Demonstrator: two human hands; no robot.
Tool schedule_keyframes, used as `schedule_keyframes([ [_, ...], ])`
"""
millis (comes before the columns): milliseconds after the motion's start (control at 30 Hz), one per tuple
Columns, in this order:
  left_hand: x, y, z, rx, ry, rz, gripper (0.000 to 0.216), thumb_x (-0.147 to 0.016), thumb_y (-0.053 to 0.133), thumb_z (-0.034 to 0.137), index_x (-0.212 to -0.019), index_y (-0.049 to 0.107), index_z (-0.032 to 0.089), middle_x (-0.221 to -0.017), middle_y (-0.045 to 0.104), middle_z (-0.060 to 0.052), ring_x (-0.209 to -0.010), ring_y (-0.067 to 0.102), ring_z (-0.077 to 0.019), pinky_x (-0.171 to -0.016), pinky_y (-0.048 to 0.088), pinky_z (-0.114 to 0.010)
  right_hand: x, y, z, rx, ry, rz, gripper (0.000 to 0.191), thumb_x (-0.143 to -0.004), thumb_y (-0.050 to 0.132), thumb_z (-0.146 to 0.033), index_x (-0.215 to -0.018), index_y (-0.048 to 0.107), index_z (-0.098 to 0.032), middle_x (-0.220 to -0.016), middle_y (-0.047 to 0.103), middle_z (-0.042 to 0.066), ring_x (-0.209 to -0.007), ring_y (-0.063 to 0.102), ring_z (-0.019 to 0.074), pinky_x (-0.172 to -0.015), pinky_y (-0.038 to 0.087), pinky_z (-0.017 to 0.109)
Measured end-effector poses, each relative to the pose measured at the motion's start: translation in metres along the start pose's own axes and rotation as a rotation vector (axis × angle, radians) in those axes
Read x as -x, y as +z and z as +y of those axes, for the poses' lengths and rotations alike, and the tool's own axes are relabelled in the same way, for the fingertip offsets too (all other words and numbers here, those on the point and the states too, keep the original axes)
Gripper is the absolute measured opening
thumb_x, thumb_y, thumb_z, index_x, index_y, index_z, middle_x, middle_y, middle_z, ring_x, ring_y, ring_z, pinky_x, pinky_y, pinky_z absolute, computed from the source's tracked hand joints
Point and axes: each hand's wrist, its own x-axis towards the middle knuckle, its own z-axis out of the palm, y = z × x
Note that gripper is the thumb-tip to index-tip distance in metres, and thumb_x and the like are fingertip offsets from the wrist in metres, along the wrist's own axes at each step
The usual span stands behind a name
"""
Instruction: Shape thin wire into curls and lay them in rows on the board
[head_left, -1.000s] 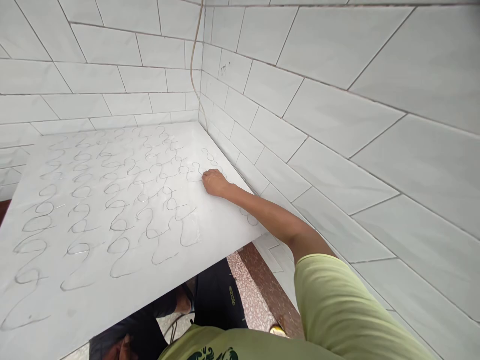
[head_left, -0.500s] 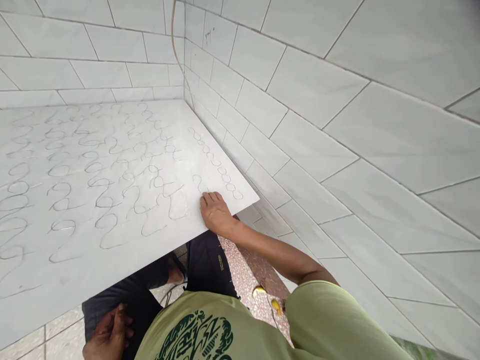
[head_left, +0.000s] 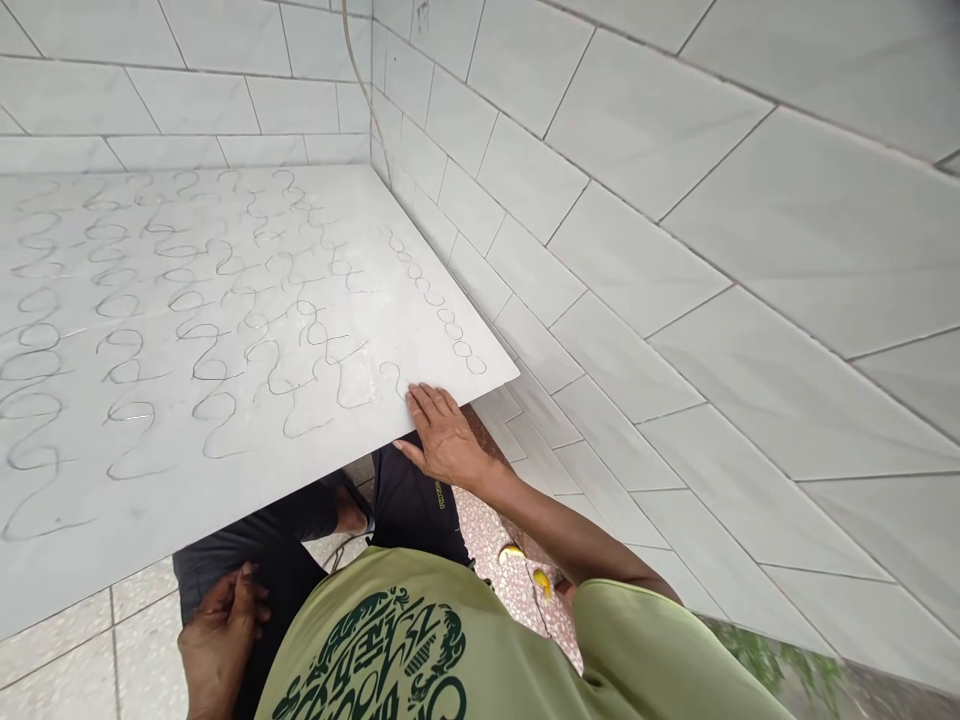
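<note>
Resting flat on the near edge of one white slab (head_left: 187, 330) at 10 o'clock, the right hand (head_left: 446, 437) has its fingers spread wide, not closed on anything. The left hand (head_left: 221, 640), at 7 o'clock beside the dark shorts (head_left: 420, 500), is loosely curled and holds nothing visible. Rows of drawn loops (head_left: 435, 295) mark the slab, whose far corner sits against two tiled walls (head_left: 637, 250). The green shirt (head_left: 390, 640) bears an unreadable print.

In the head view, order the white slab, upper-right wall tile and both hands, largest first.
The white slab, then the wall tile, then the right hand and left hand, which look too alike to rank.
</note>
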Motion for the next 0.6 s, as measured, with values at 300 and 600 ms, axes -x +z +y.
schedule_keyframes([
  [300,0.001,0.001,-0.001,-0.023,0.018,0.024,0.047,-0.089,0.058,0.065,-0.098,0.071,0.021,-0.069,0.072,-0.002,-0.054,0.063,-0.0226,-0.057,0.053,-0.036,0.034,0.019,0.024,-0.13,-0.133,0.157,0.041,-0.1,0.05,-0.007,-0.136,0.067,-0.018,-0.138,0.068,0.015,-0.139,0.056,0.0293,-0.116,0.046,0.054],
  [600,0.027,0.008,0.042,0.124,0.164,-0.162,0.053,-0.085,0.066,0.065,-0.111,0.072,0.018,-0.089,0.076,-0.006,-0.067,0.069,-0.0219,-0.062,0.06,-0.034,0.019,-0.024,-0.03,-1.052,0.573,0.337,0.019,-0.096,0.068,-0.037,-0.096,0.08,-0.022,-0.094,0.082,0.006,-0.087,0.078,0.023,-0.085,0.064,0.04],
])
